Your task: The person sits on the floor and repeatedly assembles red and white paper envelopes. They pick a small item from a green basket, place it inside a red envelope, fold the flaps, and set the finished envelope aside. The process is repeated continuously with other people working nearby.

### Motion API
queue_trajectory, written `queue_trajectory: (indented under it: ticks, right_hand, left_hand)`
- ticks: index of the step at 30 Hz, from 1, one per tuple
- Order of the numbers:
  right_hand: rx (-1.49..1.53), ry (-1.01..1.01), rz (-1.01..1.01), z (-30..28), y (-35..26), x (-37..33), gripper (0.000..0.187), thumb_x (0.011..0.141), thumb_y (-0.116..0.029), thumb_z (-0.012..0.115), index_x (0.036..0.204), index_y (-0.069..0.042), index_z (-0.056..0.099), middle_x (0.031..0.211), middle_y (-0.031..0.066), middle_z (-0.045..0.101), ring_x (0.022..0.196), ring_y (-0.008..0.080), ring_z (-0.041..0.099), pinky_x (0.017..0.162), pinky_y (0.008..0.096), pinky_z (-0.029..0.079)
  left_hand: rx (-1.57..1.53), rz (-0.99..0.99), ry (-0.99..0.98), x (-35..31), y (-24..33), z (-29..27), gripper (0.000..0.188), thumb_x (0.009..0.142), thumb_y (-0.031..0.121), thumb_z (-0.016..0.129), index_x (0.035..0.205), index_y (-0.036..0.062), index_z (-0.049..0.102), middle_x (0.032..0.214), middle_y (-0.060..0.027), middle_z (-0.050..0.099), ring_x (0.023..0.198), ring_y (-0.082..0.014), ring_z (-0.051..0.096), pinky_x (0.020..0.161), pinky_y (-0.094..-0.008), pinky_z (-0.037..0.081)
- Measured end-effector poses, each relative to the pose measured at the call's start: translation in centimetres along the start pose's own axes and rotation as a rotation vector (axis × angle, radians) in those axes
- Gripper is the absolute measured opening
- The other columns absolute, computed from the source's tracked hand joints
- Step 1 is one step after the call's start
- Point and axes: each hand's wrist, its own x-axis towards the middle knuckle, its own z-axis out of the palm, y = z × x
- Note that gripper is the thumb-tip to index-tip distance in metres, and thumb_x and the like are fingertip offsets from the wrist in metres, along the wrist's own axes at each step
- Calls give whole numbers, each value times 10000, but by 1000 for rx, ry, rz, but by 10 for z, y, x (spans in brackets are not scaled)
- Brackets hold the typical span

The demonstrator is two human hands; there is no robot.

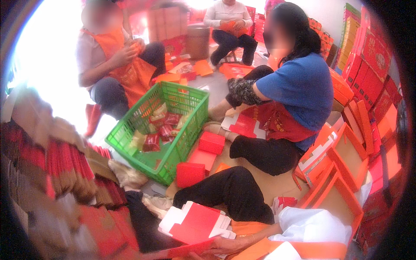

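At the bottom edge my right hand [223, 246] is closed around the right end of a long red cardboard piece [188, 250]. Its forearm comes in from the right, past a white sleeve. My left hand is out of view. Just beyond the cardboard, a flat red box blank [195, 224] with white flaps lies by my dark trouser legs [225, 190]. Past my knee, two red boxes [190, 174] [212, 143] stand near the green plastic crate [162, 164], which holds several red and pale yellow wrapped packets [167, 130].
A person in a blue shirt [299, 91] sits at the right by another red blank [247, 125]. Two more people [117, 56] [229, 21] sit beyond the crate, handling orange pieces. Stacked cardboard [65, 160] lines the left; open orange box parts [333, 195] lean at the right.
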Motion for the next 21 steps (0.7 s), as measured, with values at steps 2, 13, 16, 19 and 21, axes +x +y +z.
queue_trajectory:
  ticks: [2,13,16,19,21]
  right_hand:
    - [41,-96,-15,-11,-14,-8,284,895,-246,499,1032,-9,575,899,31,593,806,103,537,717,235,428]
    - [345,-396,2,-22,-52,-19,285,890,-205,504,1074,7,553,965,65,589,889,129,536,783,262,423]
    - [418,-482,4,-26,-65,-20,287,889,-194,505,1086,11,547,983,74,588,912,136,536,801,269,422]
    - [483,-344,66,-49,-87,-16,290,887,-183,507,1097,15,541,1001,83,586,934,144,536,819,277,421]
    - [349,-6,-76,-64,-90,3,293,886,-176,508,1105,18,537,1013,89,586,950,148,536,831,282,420]
  left_hand:
    - [9,10,-17,2,1,2,288,844,209,515,1019,-19,539,980,-185,581,822,-292,593,688,-362,498]
    - [47,53,-39,7,6,0,280,841,214,522,1018,-3,545,974,-179,583,821,-293,592,682,-361,497]
    - [65,59,-42,9,7,-2,278,840,215,524,1018,2,547,973,-177,584,820,-294,592,681,-360,496]
    - [61,60,-59,10,8,-3,276,839,216,526,1018,6,548,971,-176,584,820,-294,592,679,-360,496]
    - [85,62,-55,12,9,-7,275,839,217,527,1018,9,549,970,-175,585,820,-294,592,679,-359,496]
